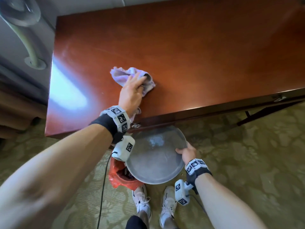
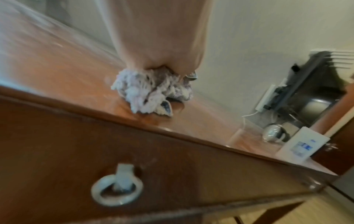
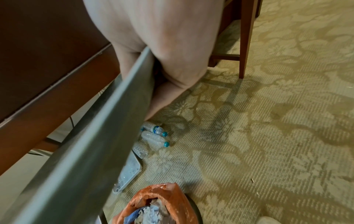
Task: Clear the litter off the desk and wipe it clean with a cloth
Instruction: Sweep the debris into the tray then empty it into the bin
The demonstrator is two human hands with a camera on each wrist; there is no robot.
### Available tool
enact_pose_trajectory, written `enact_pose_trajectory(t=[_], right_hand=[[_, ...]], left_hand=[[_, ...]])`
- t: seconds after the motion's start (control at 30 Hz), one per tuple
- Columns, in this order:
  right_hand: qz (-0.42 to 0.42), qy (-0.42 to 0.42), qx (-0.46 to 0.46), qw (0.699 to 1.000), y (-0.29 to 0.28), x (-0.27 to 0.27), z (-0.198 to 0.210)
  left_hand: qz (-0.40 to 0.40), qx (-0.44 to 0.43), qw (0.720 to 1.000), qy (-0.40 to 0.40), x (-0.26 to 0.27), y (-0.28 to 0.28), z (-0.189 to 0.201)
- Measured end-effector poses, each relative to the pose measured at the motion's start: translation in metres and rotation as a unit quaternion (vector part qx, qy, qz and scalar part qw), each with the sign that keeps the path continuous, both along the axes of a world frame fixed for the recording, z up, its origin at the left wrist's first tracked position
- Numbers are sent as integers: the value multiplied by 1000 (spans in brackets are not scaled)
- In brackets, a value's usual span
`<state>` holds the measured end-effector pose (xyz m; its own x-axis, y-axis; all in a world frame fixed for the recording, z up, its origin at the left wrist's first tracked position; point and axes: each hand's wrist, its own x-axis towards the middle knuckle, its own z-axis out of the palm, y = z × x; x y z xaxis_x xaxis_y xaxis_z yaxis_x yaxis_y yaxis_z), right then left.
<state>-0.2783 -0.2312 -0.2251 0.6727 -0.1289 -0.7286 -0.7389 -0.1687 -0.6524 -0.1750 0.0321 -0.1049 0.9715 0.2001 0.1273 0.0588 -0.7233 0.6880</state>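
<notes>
A crumpled lilac-and-white cloth (image 1: 119, 75) lies on the red-brown desk (image 1: 198, 55) near its front edge. My left hand (image 1: 140, 81) lies on top of it, with fingers and thumb curled into its folds. The left wrist view shows the cloth (image 2: 151, 91) bunched under my palm. Just below the desk's front edge, my right hand (image 1: 183, 150) grips the rim of a round grey metal tray (image 1: 155, 162), thumb on top. In the right wrist view the tray's rim (image 3: 91, 136) runs across the picture, with my fingers (image 3: 168, 97) under it.
A bin lined with a red bag (image 1: 118, 176) full of litter stands on the carpet under the tray. Several plastic bottles (image 3: 153, 136) lie on the floor beneath the desk. A drawer ring pull (image 2: 116, 191) hangs on the desk's front. A kettle (image 2: 273, 133) and a card (image 2: 300, 147) stand at the desk's far end.
</notes>
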Motion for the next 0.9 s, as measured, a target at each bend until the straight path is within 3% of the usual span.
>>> enact_pose_trajectory(t=[0.17,0.4,0.53,0.77,0.9], right_hand=[[0,15,3,1000,-7,5,-4],[-13,8,6,1000,-27,18,-1],[-22,4,17,1000,-34,23,1],[-21,9,20,1000,-35,21,0],[-10,0,20,1000,-31,18,2]], left_hand=[[17,20,995,93,36,29,-4],[-34,39,990,131,72,9,-2],[-56,16,993,105,61,0,0],[-114,1,985,133,25,-28,-2],[-91,-76,983,137,-3,-51,5]])
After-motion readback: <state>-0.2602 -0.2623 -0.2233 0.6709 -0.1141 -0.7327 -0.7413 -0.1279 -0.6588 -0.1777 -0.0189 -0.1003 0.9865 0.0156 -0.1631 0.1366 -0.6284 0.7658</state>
